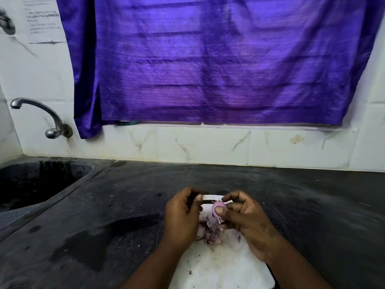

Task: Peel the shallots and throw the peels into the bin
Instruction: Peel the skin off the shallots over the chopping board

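Right hand [239, 213] is pinching a part-peeled shallot [218, 207] above the cutting board [218, 268], near its far edge, so peels [210, 235] are collecting there; left hand [183, 211] is curling alongside, its hold unclear.

A purple curtain [218, 63] covers the white marbled wall [204, 147]. The dark desk [302, 195] holds a sink [37, 182] at left, beneath a tap [41, 113].

Two hands [181, 215] [249, 223], one shallot [218, 207], one heap of peels [210, 234], one cutting board [218, 265], one sink [88, 174], one tap [42, 114]
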